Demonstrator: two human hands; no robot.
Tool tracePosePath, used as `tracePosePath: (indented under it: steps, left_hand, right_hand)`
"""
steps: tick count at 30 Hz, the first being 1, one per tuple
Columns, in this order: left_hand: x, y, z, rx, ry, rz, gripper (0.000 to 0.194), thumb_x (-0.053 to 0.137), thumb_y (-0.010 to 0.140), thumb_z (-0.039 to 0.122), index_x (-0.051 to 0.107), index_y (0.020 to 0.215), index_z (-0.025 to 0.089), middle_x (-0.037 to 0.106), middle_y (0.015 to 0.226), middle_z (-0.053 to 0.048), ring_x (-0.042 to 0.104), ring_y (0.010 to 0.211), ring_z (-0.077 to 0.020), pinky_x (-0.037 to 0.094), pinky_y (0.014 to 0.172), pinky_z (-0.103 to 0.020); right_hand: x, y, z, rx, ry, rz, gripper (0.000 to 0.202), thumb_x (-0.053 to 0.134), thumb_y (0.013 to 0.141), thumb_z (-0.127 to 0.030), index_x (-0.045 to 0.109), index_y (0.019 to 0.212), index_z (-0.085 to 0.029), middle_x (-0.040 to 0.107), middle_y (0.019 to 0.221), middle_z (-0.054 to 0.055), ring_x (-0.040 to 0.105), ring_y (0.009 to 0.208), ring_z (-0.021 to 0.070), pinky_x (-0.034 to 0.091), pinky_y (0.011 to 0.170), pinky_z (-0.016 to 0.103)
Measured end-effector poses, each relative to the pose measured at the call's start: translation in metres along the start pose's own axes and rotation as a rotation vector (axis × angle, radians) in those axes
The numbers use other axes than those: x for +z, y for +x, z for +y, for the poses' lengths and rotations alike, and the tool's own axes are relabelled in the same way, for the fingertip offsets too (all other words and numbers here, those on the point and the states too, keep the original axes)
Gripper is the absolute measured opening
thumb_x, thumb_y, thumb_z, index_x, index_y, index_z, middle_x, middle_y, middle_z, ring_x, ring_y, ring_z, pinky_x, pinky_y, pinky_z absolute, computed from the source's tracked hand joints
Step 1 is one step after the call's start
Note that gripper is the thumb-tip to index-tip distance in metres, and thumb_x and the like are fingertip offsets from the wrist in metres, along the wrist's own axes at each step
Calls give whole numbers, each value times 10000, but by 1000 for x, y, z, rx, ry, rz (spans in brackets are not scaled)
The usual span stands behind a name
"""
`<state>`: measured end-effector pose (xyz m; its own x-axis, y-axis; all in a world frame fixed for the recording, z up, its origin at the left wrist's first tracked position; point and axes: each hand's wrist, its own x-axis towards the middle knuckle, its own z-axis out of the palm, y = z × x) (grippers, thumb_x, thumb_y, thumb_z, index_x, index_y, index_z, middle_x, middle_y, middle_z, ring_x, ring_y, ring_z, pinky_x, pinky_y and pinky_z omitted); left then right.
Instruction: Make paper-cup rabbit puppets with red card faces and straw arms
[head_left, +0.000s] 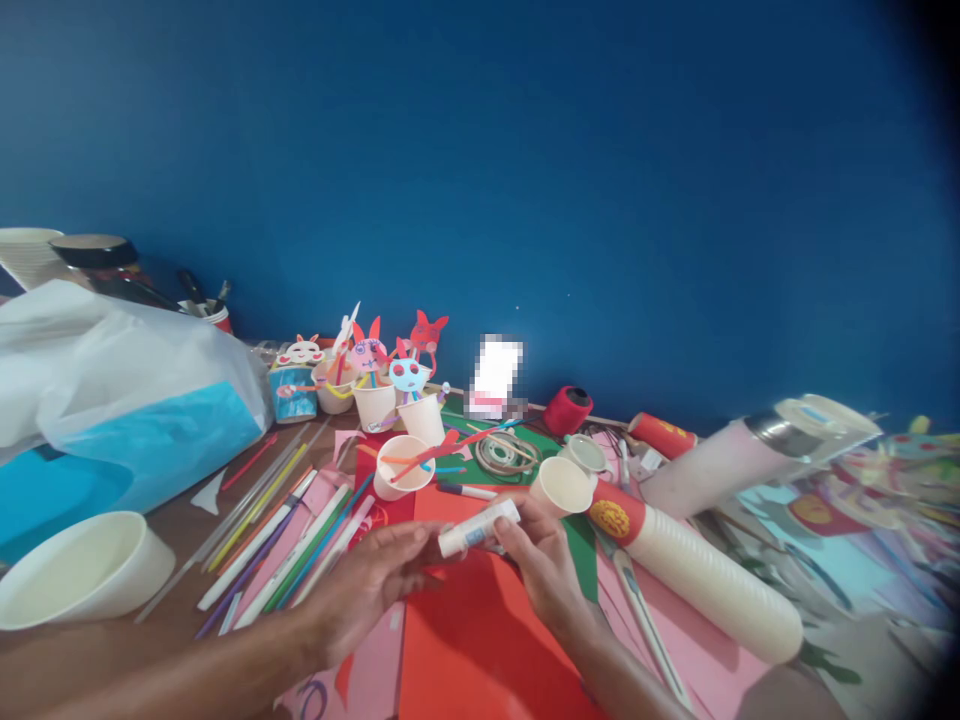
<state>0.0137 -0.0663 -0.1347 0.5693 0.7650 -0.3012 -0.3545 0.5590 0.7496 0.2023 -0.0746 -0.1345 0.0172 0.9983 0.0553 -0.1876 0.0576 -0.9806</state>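
Observation:
A small white tube (pixel 478 528) with a blue label, like a glue stick, lies tilted between my hands. My right hand (pixel 544 560) grips its right end between thumb and fingers. At the tube's left end, my left hand (pixel 375 575) has its fingers apart and slightly curled, close to the tube; whether they touch it is unclear. Red paper (pixel 480 640) lies below both hands. Just beyond them stand a white cup (pixel 403 468) with red and orange strips across it and a plain white cup (pixel 565 486).
Coloured sticks (pixel 300 545) lie at left, near a large white bowl (pixel 86 570) and a plastic bag (pixel 135 400). Cups with paper faces (pixel 375 400) stand behind. A stack of paper cups (pixel 705 570) and a pale bottle (pixel 712 460) lie at right.

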Motion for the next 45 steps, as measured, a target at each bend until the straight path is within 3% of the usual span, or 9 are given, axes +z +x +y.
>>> tracePosePath:
  steps: [6, 12, 21, 24, 27, 31, 38, 42, 45]
  left_hand:
    - [0, -1, -1, 0, 183, 109, 271, 577, 777, 348, 663, 951, 160, 657, 893, -62, 585, 692, -152, 420, 703, -283]
    - [3, 0, 2, -32, 193, 150, 228, 611, 736, 370, 673, 740, 151, 636, 694, -22, 549, 591, -131, 384, 615, -249]
    - [-1, 0, 0, 6, 112, 153, 177, 571, 779, 329, 653, 790, 173, 657, 958, -73, 578, 918, -208, 426, 721, -272]
    - [2, -4, -6, 74, 192, 100, 179, 566, 786, 318, 654, 742, 169, 614, 1095, -64, 524, 1045, -231, 366, 893, -315]
    - [1, -9, -16, 116, 254, 99, 170, 563, 789, 310, 663, 737, 184, 653, 981, -48, 529, 1008, -228, 331, 919, -333]
    - [-1, -14, -24, 142, 304, 94, 161, 561, 790, 302, 694, 811, 213, 669, 842, -33, 545, 905, -207, 349, 868, -317]
    - [4, -15, -10, 183, 383, 102, 213, 574, 781, 323, 695, 752, 151, 633, 708, -43, 550, 693, -162, 423, 665, -253]
    - [7, -14, -9, 210, 238, -17, 214, 567, 783, 332, 667, 745, 147, 559, 582, -5, 564, 524, -143, 434, 538, -262]
    - [7, -15, -9, 210, 184, -89, 230, 537, 805, 326, 649, 731, 139, 520, 526, 6, 572, 493, -157, 432, 511, -274]
  right_hand:
    - [2, -2, 4, -47, -61, -57, 191, 629, 733, -340, 567, 779, -165, 536, 671, -2, 526, 593, 115, 460, 563, 234]
    - [0, -4, 4, -38, -139, -97, 211, 630, 727, -362, 567, 768, -165, 525, 643, 6, 478, 574, 115, 434, 504, 219]
    - [1, 2, 11, 40, 172, 83, 194, 591, 762, -342, 528, 868, -193, 532, 604, -34, 506, 528, 100, 434, 541, 224]
    - [9, -4, 12, 39, 195, -12, 207, 610, 746, -323, 496, 856, -191, 582, 657, -14, 556, 595, 126, 449, 612, 260]
    - [21, -15, 17, 66, 153, -60, 230, 640, 729, -327, 478, 809, -184, 568, 628, -26, 542, 588, 115, 430, 589, 235]
    - [33, -26, 31, 129, 132, -159, 256, 662, 728, -299, 457, 831, -187, 555, 642, -40, 517, 560, 86, 399, 539, 198]
    - [29, -26, 33, 161, 139, -266, 250, 639, 755, -341, 482, 836, -164, 584, 723, 1, 577, 625, 102, 431, 580, 211]
    - [26, -23, 31, 282, 224, -453, 418, 414, 848, -509, 545, 800, -115, 559, 626, 26, 560, 488, 105, 415, 476, 209]
    - [26, -23, 32, 318, 253, -491, 456, 421, 834, -533, 563, 804, -101, 574, 620, 46, 546, 460, 102, 399, 455, 203]
